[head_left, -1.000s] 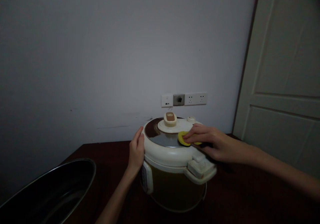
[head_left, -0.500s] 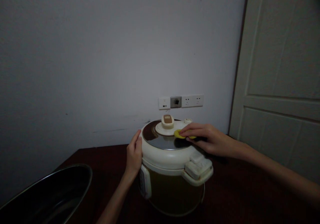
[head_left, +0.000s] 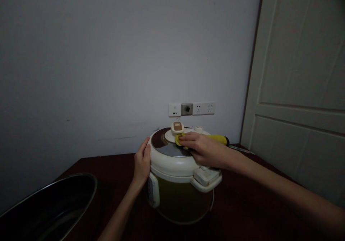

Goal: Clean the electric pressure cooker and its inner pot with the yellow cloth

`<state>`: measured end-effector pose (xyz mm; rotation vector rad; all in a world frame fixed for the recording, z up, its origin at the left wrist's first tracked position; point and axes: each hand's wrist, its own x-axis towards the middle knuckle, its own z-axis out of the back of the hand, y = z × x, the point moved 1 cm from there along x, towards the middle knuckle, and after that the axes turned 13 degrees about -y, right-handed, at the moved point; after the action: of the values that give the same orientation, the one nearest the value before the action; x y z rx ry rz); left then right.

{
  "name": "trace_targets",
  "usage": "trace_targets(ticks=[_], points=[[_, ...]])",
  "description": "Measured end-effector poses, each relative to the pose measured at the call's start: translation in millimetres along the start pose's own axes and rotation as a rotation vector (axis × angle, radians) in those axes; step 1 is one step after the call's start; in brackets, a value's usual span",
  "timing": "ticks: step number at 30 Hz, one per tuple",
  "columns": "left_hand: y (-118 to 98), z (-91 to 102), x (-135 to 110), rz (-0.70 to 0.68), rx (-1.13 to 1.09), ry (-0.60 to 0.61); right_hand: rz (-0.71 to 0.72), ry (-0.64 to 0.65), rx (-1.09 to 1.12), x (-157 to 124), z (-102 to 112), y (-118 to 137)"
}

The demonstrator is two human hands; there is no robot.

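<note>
A cream pressure cooker (head_left: pixel 178 183) with a brown and steel lid (head_left: pixel 167 146) stands on a dark wooden table (head_left: pixel 115 169). My left hand (head_left: pixel 142 163) lies curved against the cooker's left side and holds it steady. My right hand (head_left: pixel 203 149) rests on top of the lid, fingers closed on a small yellow sponge (head_left: pixel 178 139) that touches the lid next to the cream knob (head_left: pixel 177 127). Most of the sponge is hidden under my fingers.
A large dark metal basin (head_left: pixel 51 208) sits at the table's left front. A yellow-handled tool (head_left: pixel 218 138) lies behind my right wrist. Wall sockets (head_left: pixel 192 109) are behind the cooker, a pale door (head_left: pixel 296 90) to the right.
My right hand has slid the sponge leftward across the lid, from its right part to beside the knob. The yellow-handled tool behind it has come into view. The left hand stays put.
</note>
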<state>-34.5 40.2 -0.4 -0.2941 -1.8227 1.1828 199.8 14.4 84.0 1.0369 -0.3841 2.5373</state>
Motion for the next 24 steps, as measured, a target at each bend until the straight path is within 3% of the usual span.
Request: trace_targets(ticks=[7,11,15,19,24], points=[[2,1.7,11,0.133,-0.202,-0.011,0.069,0.14,0.091,38,-8,21],[7,9.4,27,0.308,-0.362,-0.022,0.112,0.201,-0.059,66,-29,38],[13,18.0,38,0.384,-0.347,-0.1,0.169,0.222,-0.284,78,-53,63],[12,21.6,42,0.364,-0.313,-0.134,0.191,0.062,-0.471,59,-71,92],[8,19.8,38,0.252,-0.274,-0.105,0.228,-0.074,-0.315,-3,-99,109]])
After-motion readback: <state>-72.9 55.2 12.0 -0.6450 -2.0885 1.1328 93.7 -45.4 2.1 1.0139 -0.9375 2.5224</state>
